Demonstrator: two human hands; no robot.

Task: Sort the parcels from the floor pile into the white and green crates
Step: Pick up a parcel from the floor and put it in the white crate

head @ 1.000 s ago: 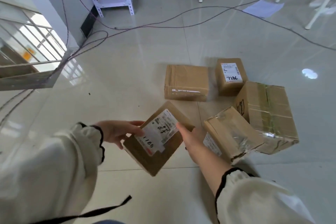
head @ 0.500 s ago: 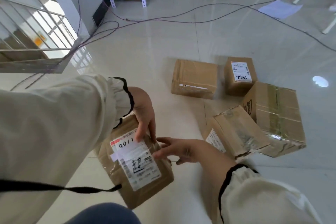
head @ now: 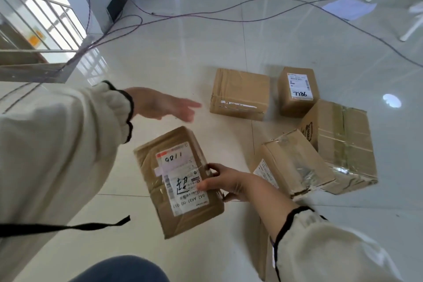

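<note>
- Parcel (head: 178,181), label up, is held over the floor (head: 160,52), long axis running away from the person; right hand (head: 222,182) pinches its right edge.
- Left hand (head: 160,104), fingers straight and holding nothing, points toward the nearest box (head: 240,94), just right of them.

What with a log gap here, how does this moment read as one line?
right hand: holds parcel | left hand: open | floor ahead: four parcels | crates: unseen
</note>
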